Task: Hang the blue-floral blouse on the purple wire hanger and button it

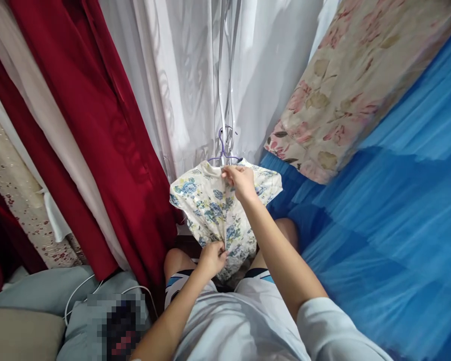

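A white dress (215, 206) with blue flowers and green leaves hangs upright before my lap on a thin purple hanger (222, 145). It has short cap sleeves and a seam line down its middle. My right hand (241, 181) pinches the fabric at the neckline, just below the hanger. Lower down, near the waist, my left hand (212, 258) is closed on the cloth along that same line. Whatever small part lies between the fingertips is hidden. The dress's lower end drops between my knees.
White curtains (188, 75) and white straps (232, 95) hang behind the dress. Long red garments (108, 125) hang left; a pink-flowered cloth (319, 120) and blue tulle (391, 225) hang right. Grey cushions (45, 286) and a white cable (73, 296) lie lower left.
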